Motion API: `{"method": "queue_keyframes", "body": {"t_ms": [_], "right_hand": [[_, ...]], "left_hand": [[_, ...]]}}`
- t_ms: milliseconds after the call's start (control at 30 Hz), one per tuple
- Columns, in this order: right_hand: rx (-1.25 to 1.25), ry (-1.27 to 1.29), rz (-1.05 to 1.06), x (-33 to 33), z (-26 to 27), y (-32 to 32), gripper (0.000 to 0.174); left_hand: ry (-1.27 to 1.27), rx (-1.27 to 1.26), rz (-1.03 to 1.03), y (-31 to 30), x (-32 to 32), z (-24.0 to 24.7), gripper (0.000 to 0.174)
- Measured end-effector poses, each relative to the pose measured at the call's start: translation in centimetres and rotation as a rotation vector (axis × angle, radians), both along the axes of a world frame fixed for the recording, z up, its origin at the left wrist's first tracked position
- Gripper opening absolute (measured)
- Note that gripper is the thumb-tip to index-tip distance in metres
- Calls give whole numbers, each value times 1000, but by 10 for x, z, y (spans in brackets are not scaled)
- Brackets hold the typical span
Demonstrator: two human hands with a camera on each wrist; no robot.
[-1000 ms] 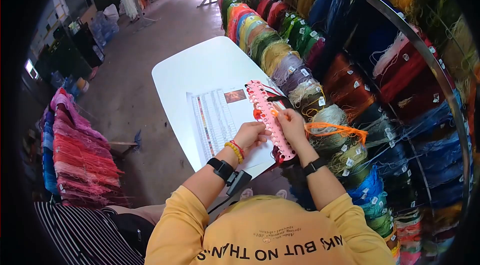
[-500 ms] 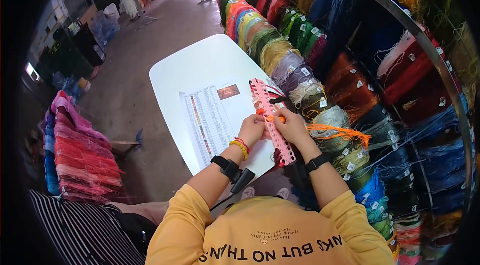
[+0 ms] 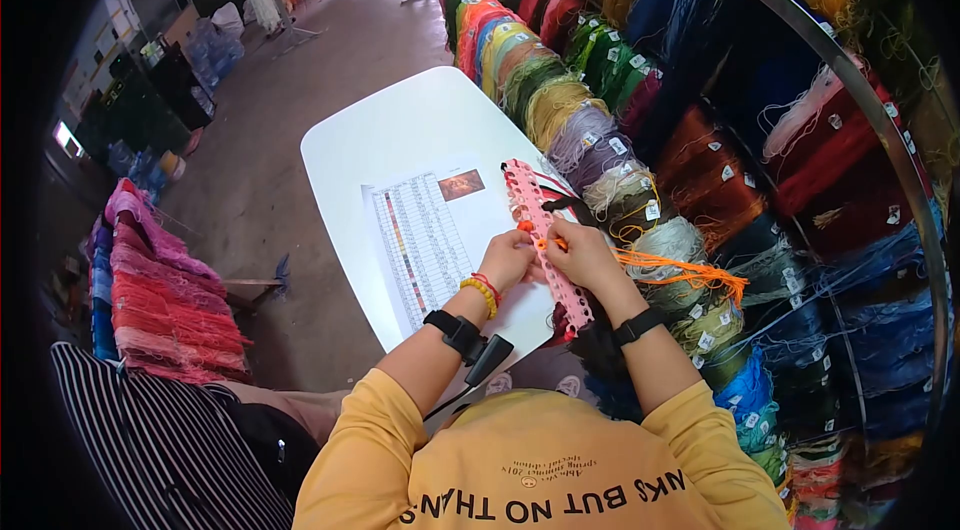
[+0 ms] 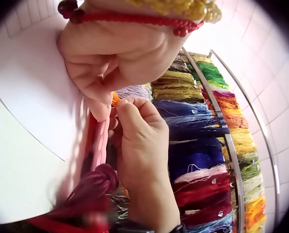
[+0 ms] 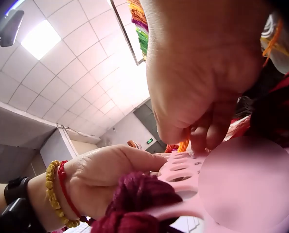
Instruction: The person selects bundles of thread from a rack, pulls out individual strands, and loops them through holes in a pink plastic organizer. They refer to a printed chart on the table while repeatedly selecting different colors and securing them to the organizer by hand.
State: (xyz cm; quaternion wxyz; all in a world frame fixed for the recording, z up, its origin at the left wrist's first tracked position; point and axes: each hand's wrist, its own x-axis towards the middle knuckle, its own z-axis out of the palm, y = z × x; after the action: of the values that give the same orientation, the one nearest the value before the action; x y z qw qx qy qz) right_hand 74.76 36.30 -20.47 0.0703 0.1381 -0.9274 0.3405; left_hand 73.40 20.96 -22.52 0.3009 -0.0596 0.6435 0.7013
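A long pink thread holder with rows of holes lies along the right side of the white table, threads looped through it. At its left edge my left hand grips the strip with curled fingers, thumb and forefinger close to the orange thread. My right hand pinches that orange thread right over the holes; its loose tail trails out to the right. In the left wrist view a little orange thread shows between the two hands. A dark maroon thread bundle hangs from the holder's near end.
On the white table lies a printed chart with colour swatches and a small picture. Racks of labelled thread skeins crowd the table's right side. Pink and red skeins hang at the left. A person in striped clothing is at lower left.
My left hand has moved slightly up and closed in on the holder's edge. The orange thread between my hands has drawn into a small loop at the holes, and its tail has shifted a little right.
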Motion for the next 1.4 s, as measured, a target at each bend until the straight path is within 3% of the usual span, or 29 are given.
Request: {"method": "queue_keyframes", "body": {"t_ms": [367, 567, 800, 900, 1000, 1100, 1200, 1300, 1400], "right_hand": [[-77, 58, -20, 9, 0, -3, 13], [124, -26, -26, 22, -11, 0, 21], [351, -45, -103, 26, -4, -12, 13], [343, -31, -103, 27, -3, -13, 10], [334, 3, -104, 30, -1, -13, 10], [352, -80, -121, 32, -3, -10, 18], [287, 0, -142, 35, -8, -10, 10], [250, 41, -165, 37, -14, -8, 11], [29, 151, -141, 44, -5, -9, 14]], "left_hand": [[41, -51, 2, 5, -2, -5, 12], [329, -421, -55, -21, -5, -6, 15], [156, -184, -119, -42, -7, 2, 16], [141, -168, -155, -41, -8, -3, 18], [242, -328, -178, -36, -6, 1, 19], [289, -303, -148, -37, 0, 4, 21], [-55, 396, 34, -47, 14, 20, 29], [-193, 732, -66, -61, 34, 46, 35], [-174, 660, -239, -58, 36, 40, 39]]}}
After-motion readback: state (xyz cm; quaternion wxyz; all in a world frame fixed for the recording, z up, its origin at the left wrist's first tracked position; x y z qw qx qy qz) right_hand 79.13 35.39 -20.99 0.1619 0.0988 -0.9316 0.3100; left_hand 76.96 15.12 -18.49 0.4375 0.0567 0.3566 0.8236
